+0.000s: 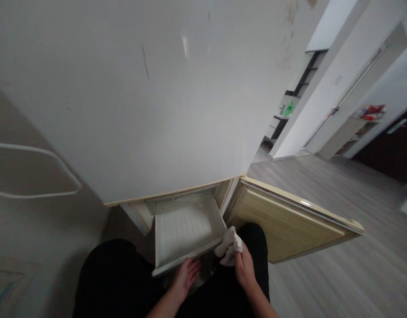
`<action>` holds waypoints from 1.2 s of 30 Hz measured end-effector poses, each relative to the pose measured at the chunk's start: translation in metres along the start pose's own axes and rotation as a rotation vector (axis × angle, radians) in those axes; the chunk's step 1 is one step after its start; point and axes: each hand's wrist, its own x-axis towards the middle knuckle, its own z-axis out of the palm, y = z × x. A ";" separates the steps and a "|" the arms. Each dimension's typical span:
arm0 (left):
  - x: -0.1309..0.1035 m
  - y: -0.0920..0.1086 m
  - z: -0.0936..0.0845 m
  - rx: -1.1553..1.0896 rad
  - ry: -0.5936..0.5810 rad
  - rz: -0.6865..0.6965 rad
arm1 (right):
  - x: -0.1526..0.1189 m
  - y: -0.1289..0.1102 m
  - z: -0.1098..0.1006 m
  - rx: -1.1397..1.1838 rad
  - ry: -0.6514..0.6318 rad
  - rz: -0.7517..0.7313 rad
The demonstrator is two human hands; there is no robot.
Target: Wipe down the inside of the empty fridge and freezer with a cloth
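Note:
A white drawer (pixel 185 221) is pulled out of the lower compartment of a white fridge (pixel 150 110). My left hand (pixel 185 277) is at the drawer's front edge, fingers loosely bent and apart, with nothing seen in them. Whether it touches the edge, I cannot tell. My right hand (pixel 245 267) is closed on a crumpled white cloth (pixel 230 246), beside the drawer's front right corner. The drawer's ribbed floor shows nothing lying on it.
The lower fridge door (pixel 289 221), yellowed inside, stands swung out to the right. My dark-clothed knees (pixel 113 278) flank the drawer. A white cable (pixel 34 150) hangs at left. Grey wood-look floor (pixel 322 194), a low shelf (pixel 352 132) and a dark door (pixel 389 150) are to the right.

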 end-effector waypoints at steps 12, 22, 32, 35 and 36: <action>-0.034 0.067 -0.010 0.777 -0.369 0.818 | 0.013 -0.062 0.143 0.607 -0.356 0.447; -0.032 0.076 -0.035 0.451 -0.175 0.783 | 0.001 -0.063 0.154 0.622 -0.156 0.599; -0.031 0.072 -0.025 0.633 -0.133 0.807 | 0.012 -0.081 0.145 0.703 -0.102 0.513; -0.037 0.072 -0.021 0.726 -0.104 0.966 | 0.016 -0.093 0.146 0.772 -0.022 0.602; -0.038 0.072 -0.020 0.759 -0.123 0.990 | 0.018 -0.097 0.146 0.823 0.001 0.636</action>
